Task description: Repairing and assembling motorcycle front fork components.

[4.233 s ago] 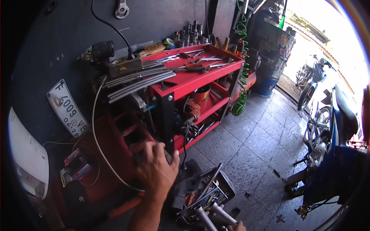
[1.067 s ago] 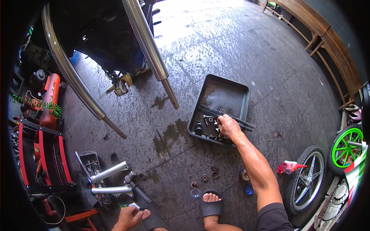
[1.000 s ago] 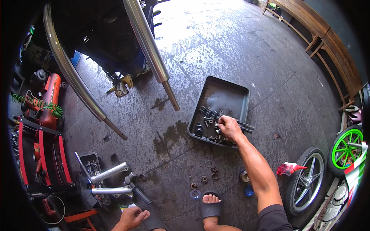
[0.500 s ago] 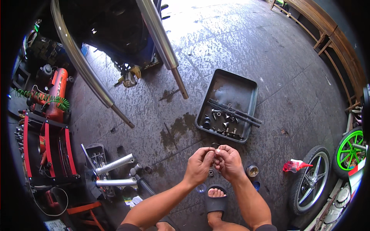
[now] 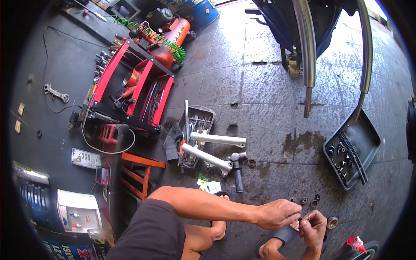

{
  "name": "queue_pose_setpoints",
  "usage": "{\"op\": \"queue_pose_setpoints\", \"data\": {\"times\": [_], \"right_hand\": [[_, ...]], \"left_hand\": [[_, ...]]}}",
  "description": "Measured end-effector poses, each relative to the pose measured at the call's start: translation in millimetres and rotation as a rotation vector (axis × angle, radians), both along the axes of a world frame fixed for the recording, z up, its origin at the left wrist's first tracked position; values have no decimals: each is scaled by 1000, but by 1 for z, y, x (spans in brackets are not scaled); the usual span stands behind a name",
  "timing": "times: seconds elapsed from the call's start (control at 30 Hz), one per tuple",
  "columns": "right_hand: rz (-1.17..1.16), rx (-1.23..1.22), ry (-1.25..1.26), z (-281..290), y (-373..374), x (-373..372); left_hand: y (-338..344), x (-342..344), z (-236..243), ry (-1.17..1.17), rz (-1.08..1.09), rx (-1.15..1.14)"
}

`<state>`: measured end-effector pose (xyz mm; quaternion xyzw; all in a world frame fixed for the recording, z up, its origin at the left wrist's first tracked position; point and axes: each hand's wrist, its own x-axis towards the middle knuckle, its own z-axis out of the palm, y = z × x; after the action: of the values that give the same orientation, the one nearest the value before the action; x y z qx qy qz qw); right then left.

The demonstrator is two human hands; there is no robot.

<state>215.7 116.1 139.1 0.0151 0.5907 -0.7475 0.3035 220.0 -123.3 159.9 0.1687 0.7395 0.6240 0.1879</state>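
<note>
My left hand (image 5: 279, 214) and my right hand (image 5: 314, 227) meet low in the view with fingers pinched on something small and dark that I cannot make out. Small rings (image 5: 304, 201) lie on the floor just beyond them, with a round tin (image 5: 333, 222) to their right. Farther off, a black tray (image 5: 376, 141) holds two long springs (image 5: 353, 156) and several small metal parts. Two silver fork tubes (image 5: 309, 52) hang from a dark motorcycle body (image 5: 294, 21) above the floor.
At left stand a red tool cart (image 5: 138, 91), an orange compressor (image 5: 171, 39) and an orange stand (image 5: 145, 160). Silver fork legs (image 5: 216, 139) rest across a tool tray (image 5: 203, 113) near a handlebar grip (image 5: 238, 180). A red bottle (image 5: 355, 244) is at lower right.
My right hand has left the black tray and joined my left hand, both pinched together. The view has since swung left, toward the tool cart, so the tray appears farther right.
</note>
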Motion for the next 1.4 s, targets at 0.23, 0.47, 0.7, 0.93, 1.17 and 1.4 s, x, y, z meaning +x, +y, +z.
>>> {"op": "queue_pose_setpoints", "data": {"times": [0.23,0.47,0.7,0.93,1.17,1.4], "right_hand": [[183,5,-155,22,-43,16],[243,-11,-143,50,-92,5],[232,244,-50,60,-104,-1],[325,479,43,78,-113,-19],[436,558,189,93,-179,-27],[516,508,477,83,-242,-13]], "left_hand": [[-38,51,16,-27,113,0],[-69,72,9,-90,374,48],[-231,69,-87,-127,1531,-792],[-374,89,-170,-789,1847,-591],[-284,102,-106,84,1701,26],[-241,110,-52,409,1014,-173]]}}
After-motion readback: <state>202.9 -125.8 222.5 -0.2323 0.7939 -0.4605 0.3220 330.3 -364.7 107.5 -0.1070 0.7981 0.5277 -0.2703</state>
